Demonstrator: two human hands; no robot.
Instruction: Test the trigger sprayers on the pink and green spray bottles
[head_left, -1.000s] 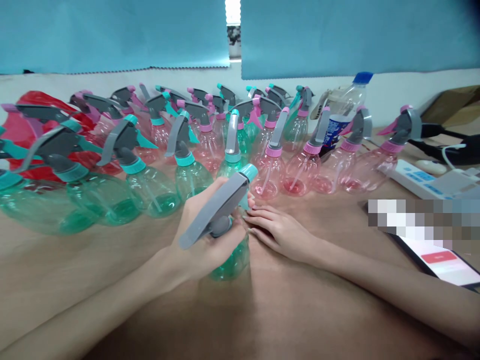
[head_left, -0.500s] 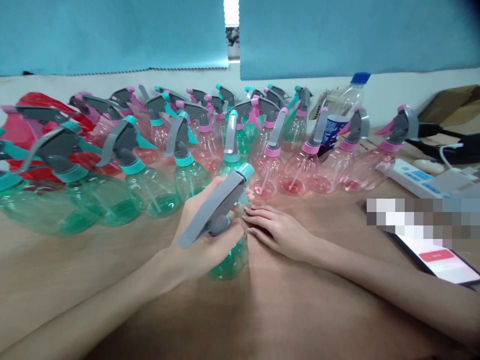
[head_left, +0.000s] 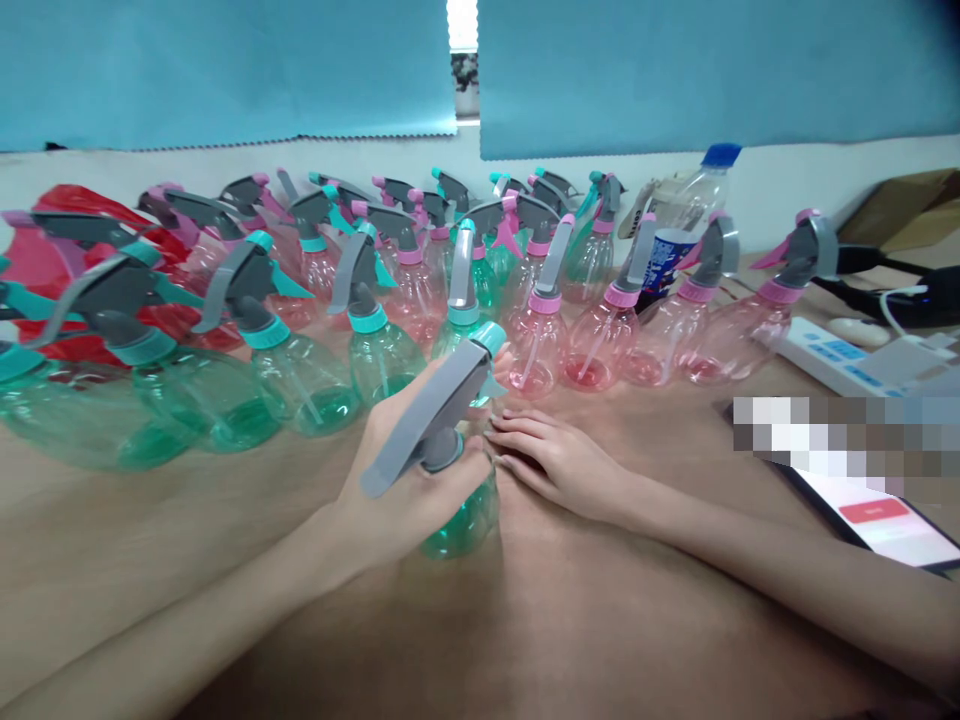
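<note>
In the head view, a green spray bottle [head_left: 459, 520] with a grey and teal trigger head stands on the brown table [head_left: 585, 620]. My left hand [head_left: 405, 470] is wrapped round its neck, just below the head, and covers part of the body. To the right, my right hand [head_left: 562, 460] lies palm down on the table with its fingers stretched toward the bottle; it holds nothing. Behind the left hand stands a row of green spray bottles [head_left: 322, 385], and pink spray bottles [head_left: 596, 350] continue the row to the right.
More pink and green spray bottles crowd the back, near a red plastic bag [head_left: 82, 200]. At the right are a clear drink bottle with a blue cap [head_left: 694, 205], a white power strip [head_left: 840, 360], a phone [head_left: 885, 520] and a cardboard box [head_left: 900, 210].
The held bottle's spray head has shifted very slightly to the right, and its teal trigger shows a little more. My right hand has stayed in place.
</note>
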